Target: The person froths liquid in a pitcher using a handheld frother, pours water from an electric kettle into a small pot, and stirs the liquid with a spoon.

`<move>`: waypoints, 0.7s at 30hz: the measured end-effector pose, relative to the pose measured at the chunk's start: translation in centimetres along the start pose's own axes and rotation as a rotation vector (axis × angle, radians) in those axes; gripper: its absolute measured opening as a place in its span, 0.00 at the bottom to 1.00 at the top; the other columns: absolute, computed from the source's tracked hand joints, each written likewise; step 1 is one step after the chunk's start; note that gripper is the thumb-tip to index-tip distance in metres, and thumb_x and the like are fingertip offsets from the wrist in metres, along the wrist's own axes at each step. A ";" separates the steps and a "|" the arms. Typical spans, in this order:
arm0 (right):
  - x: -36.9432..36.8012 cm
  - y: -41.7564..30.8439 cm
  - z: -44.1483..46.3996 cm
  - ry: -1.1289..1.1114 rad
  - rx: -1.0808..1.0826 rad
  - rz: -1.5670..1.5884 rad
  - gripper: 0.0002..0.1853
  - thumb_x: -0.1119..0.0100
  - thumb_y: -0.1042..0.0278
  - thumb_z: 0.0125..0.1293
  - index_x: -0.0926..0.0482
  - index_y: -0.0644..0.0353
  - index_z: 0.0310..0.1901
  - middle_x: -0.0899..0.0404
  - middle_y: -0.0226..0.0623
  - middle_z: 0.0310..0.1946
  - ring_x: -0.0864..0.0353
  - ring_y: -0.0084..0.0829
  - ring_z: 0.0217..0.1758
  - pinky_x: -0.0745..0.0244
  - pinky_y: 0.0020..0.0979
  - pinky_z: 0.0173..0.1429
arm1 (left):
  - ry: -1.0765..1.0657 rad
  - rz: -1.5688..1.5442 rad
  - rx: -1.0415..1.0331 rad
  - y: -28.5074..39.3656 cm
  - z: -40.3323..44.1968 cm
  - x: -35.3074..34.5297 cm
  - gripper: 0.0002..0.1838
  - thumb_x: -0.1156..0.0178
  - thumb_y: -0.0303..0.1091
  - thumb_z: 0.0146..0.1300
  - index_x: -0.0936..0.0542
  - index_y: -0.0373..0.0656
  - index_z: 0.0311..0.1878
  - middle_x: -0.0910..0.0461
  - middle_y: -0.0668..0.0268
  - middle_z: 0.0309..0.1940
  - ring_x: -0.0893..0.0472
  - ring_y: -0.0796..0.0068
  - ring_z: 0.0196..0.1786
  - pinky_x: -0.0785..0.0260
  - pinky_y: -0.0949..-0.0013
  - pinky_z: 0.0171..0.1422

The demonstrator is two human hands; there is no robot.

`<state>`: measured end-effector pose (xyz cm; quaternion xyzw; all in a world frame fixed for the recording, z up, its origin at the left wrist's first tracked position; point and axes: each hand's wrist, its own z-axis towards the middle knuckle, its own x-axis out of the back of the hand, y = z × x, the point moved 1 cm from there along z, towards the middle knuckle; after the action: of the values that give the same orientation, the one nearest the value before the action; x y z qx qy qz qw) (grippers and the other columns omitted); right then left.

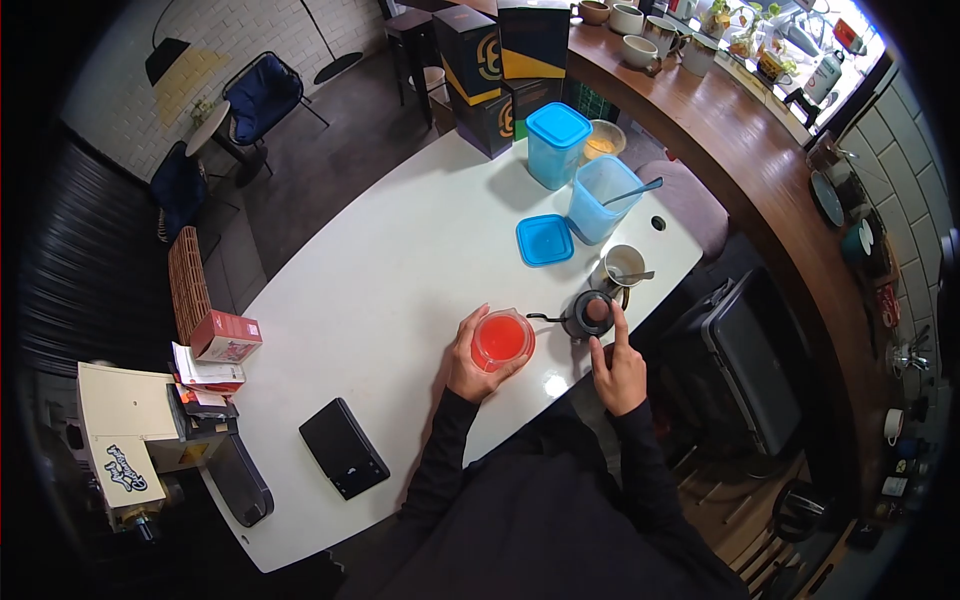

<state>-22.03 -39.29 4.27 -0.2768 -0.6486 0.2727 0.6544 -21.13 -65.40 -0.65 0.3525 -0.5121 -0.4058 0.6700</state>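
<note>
My left hand (478, 362) is wrapped round a clear glass of red drink (503, 340) over the white table. To its right stands a small black pot (588, 314) with a thin dark spout or handle pointing left. My right hand (617, 368) is beside the pot, index finger extended at its right edge and thumb apart from it. Just behind the pot is a mug (621, 267) with a spoon in it. Farther back are a blue lid (545, 240), an open blue container (603, 200) with a spoon, and a lidded blue container (557, 145).
A black device (344, 449) lies on the white table (350, 290) at the left front. Stacked dark boxes (500, 70) stand at the back edge. Cups line the curved wooden counter (720, 125). A red box (226, 338) is at the far left; a dark bin (755, 360) is right.
</note>
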 end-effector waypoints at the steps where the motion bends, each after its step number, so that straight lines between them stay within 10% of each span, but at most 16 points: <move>1: 0.3 0.1 0.0 -0.009 -0.007 0.050 0.39 0.38 0.59 0.76 0.44 0.50 0.84 0.15 0.50 0.30 0.14 0.52 0.30 0.22 0.49 0.37 | -0.004 -0.001 -0.002 0.0 -0.1 0.0 0.56 0.14 0.47 0.51 0.34 0.33 0.77 0.22 0.47 0.67 0.19 0.55 0.69 0.26 0.55 0.75; 10: 0.4 0.2 -0.1 0.047 0.047 0.029 0.34 0.36 0.65 0.74 0.34 0.56 0.78 0.18 0.49 0.35 0.16 0.49 0.33 0.24 0.49 0.39 | 0.160 -0.025 -0.072 0.4 -1.1 0.5 0.43 0.23 0.41 0.56 0.28 0.31 0.71 0.24 0.46 0.64 0.23 0.48 0.69 0.30 0.51 0.74; 14: 0.5 1.2 0.6 0.155 0.174 -0.121 0.30 0.34 0.65 0.72 0.28 0.58 0.74 0.19 0.50 0.39 0.17 0.50 0.40 0.23 0.49 0.44 | 0.401 -0.177 -0.167 2.4 -2.2 1.1 0.22 0.32 0.32 0.61 0.19 0.32 0.57 0.19 0.50 0.56 0.19 0.55 0.61 0.28 0.55 0.69; 17: 1.2 1.0 1.6 0.189 0.231 -0.135 0.24 0.31 0.64 0.69 0.21 0.60 0.65 0.21 0.48 0.41 0.20 0.50 0.45 0.23 0.47 0.49 | 0.146 -0.369 -0.245 5.6 -2.3 1.8 0.06 0.34 0.21 0.63 0.17 0.35 0.43 0.15 0.60 0.38 0.15 0.69 0.39 0.22 0.68 0.50; 21: 1.2 0.8 3.1 0.164 0.308 -0.191 0.25 0.28 0.65 0.66 0.20 0.57 0.64 0.21 0.47 0.43 0.20 0.50 0.48 0.23 0.46 0.51 | -0.306 -0.467 -0.099 6.5 -3.1 0.1 0.04 0.31 0.25 0.68 0.16 0.35 0.39 0.15 0.64 0.37 0.16 0.78 0.36 0.23 0.72 0.45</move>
<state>-25.13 -37.88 4.59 -0.1317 -0.5672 0.2818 0.7626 -16.88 -62.54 4.46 0.3623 -0.4917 -0.6222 0.4898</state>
